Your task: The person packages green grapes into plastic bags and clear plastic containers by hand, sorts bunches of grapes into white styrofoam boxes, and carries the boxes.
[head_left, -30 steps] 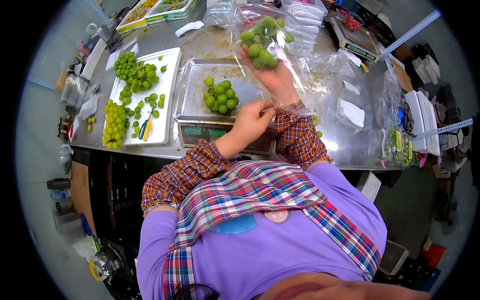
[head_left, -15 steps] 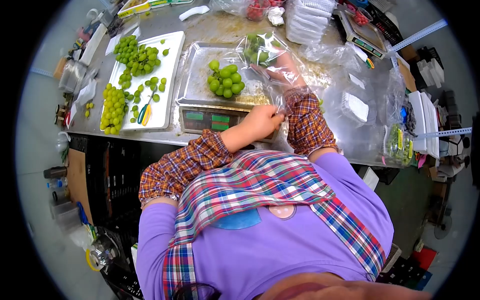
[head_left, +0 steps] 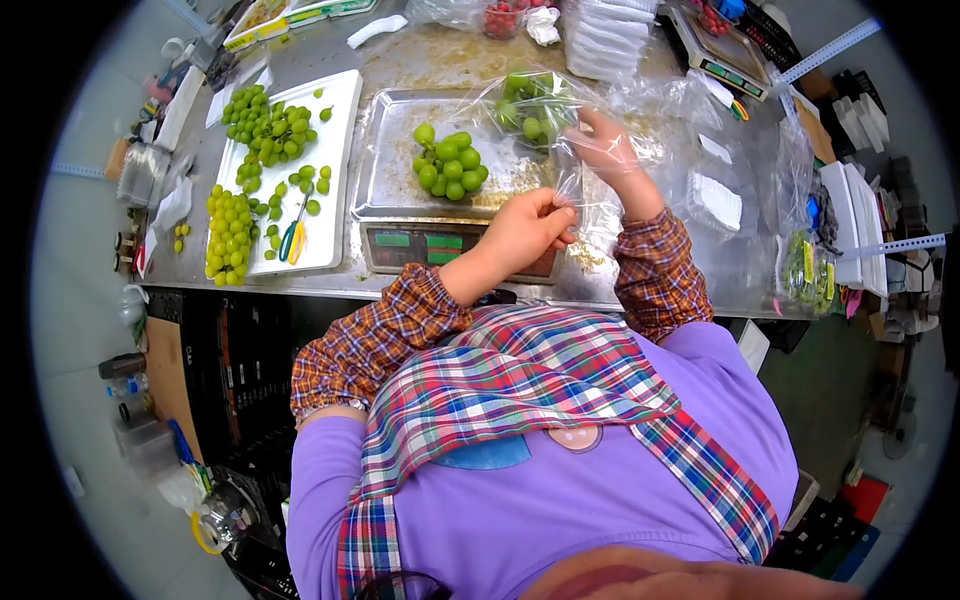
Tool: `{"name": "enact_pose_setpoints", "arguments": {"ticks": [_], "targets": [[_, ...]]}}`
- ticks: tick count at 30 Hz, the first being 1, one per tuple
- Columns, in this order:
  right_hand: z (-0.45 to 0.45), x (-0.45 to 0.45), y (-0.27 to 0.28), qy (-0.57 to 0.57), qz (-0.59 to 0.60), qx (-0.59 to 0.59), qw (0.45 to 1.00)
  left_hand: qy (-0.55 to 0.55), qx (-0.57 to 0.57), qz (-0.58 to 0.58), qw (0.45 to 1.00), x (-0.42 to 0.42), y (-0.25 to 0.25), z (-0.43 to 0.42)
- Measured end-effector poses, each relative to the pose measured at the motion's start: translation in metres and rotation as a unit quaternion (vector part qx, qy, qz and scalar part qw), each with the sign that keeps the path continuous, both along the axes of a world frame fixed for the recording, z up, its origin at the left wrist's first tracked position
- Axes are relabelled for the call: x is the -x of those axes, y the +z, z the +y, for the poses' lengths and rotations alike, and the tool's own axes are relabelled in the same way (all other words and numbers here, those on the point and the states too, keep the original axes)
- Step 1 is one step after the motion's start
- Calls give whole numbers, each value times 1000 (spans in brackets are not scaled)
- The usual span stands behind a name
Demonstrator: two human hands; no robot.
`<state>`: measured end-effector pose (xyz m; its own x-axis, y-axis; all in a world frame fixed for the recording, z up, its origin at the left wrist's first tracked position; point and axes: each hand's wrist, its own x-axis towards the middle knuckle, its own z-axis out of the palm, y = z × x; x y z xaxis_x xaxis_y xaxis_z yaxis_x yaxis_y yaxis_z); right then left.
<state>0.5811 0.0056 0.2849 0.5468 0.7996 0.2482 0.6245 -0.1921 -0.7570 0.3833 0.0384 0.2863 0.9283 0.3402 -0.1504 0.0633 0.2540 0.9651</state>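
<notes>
A clear plastic bag point(head_left: 563, 172) holds a bunch of green grapes point(head_left: 530, 118), lying at the right end of a metal scale pan point(head_left: 385, 150). My left hand point(head_left: 522, 232) is closed, pinching the bag's near edge between thumb and fingers, in front of the pan. My right hand point(head_left: 608, 152) is at the bag's right side, thumb and fingers apart, with film partly over it. Its fingers seem to hold nothing. Another bunch of green grapes point(head_left: 450, 165) sits unwrapped on the pan, left of the bag.
Left of the scale, a white tray point(head_left: 340, 130) carries green grapes, loose berries and scissors point(head_left: 293, 235) with orange and green handles. Stacked clear containers point(head_left: 610, 40), a second scale point(head_left: 725, 50), plastic film point(head_left: 670, 95) and a white pad point(head_left: 715, 200) lie to the right.
My right hand has drawn back from the bagged grapes, toward me and to the right, its fingers spreading. My left hand keeps its pinch on the bag's edge.
</notes>
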Motion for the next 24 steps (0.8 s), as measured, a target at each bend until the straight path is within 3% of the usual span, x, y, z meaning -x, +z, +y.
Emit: {"name": "enact_pose_setpoints", "arguments": {"ticks": [1,2,5,9,10,13,17,21,24], "targets": [[-1,-1,-1,-9,-141,6,990,-4,-18,7,1000,-1,2,0],[1,10,18,-28,-169,58,984,-8,-36,15,999,-1,3,-1],[18,14,14,-56,-230,-9,972,-5,-72,12,997,-3,2,-3],[41,10,13,-46,-153,9,987,-1,-127,12,992,0,9,-6],[55,10,12,-106,-161,86,977,-3,-142,15,990,1,12,-5],[70,3,14,-74,-219,177,957,-1,-174,12,985,4,13,-5],[79,-1,4,-53,-257,111,958,4,-184,0,983,4,9,-5],[83,-11,0,-27,-394,-40,918,19,-152,-1,988,5,7,-4],[88,-22,-1,-38,-426,-14,904,33,-138,3,990,3,6,-2]]}}
